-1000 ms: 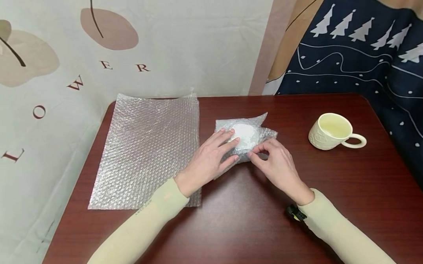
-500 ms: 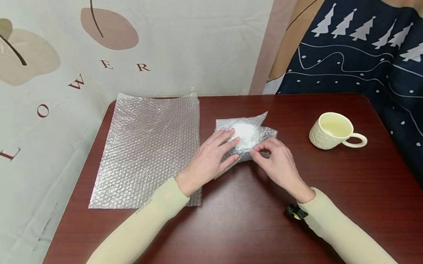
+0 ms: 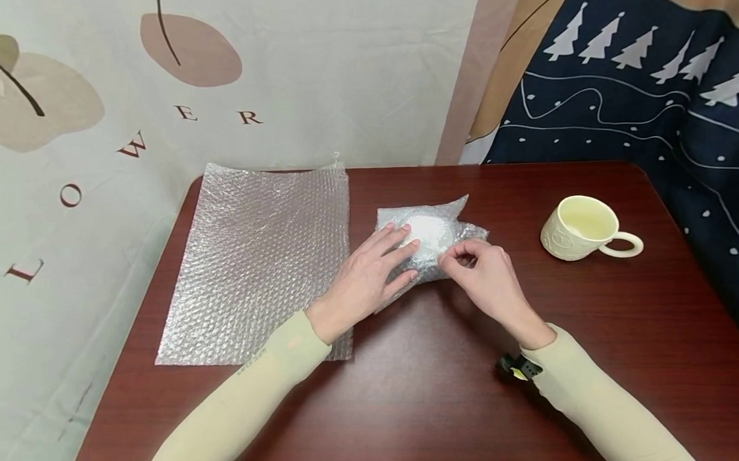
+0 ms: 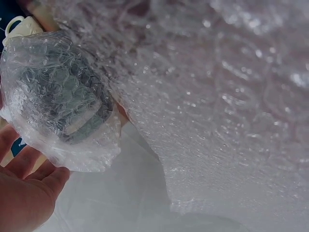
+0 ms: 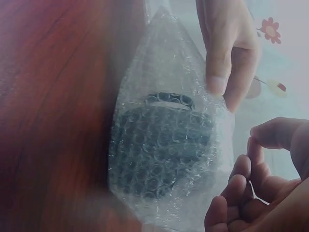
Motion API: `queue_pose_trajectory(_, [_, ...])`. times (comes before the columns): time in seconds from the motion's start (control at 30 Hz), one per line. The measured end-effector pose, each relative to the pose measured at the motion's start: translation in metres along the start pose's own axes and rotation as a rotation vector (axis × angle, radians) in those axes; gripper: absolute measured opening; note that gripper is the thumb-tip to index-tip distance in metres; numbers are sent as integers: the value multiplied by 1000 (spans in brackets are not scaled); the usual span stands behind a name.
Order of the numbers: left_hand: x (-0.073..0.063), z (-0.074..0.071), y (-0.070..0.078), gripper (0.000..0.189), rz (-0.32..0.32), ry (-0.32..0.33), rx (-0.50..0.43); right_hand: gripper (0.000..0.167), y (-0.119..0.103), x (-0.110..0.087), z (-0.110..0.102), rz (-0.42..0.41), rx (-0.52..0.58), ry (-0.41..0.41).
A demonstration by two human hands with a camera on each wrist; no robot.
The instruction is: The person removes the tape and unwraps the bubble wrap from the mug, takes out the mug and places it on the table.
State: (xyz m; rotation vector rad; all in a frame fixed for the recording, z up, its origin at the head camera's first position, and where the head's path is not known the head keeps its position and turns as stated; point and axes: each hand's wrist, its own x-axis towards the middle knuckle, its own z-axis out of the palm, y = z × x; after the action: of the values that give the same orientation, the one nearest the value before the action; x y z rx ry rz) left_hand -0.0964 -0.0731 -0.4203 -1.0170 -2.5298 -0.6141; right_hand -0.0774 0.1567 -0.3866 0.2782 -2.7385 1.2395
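Note:
A bundle of bubble wrap [image 3: 429,271] lies at the table's middle. Through the wrap shows a dark green, rounded thing [image 5: 161,145] with a white round face [image 3: 430,234] on top. My left hand [image 3: 367,275] rests on the bundle's left side with its fingers spread. At the near right side my right hand [image 3: 488,277] has thumb and index finger pinched together at the wrap, other fingers curled; in the right wrist view those fingertips [image 5: 253,133] meet beside the wrap's edge. Between them, only clear film could be hidden.
A flat sheet of bubble wrap [image 3: 257,260] lies left of the bundle, partly under the left forearm. A pale yellow mug [image 3: 570,236] stands at the right, its handle pointing right. Printed cloths [image 3: 352,65] hang behind the dark red table [image 3: 436,405].
My right hand has shifted slightly away from me and to the right, and the bundle's right corner has moved a little with it. My left hand stays in place.

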Motion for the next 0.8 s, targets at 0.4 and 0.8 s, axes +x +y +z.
queue_pose_trajectory(0.4, [4,-1,2,48,11,8,37,18,-4,5,-6,35,7,-26])
queue_pose_trajectory(0.8, [6,0,5,69,-29,81,51,21,-9,8,-10,69,46,-32])
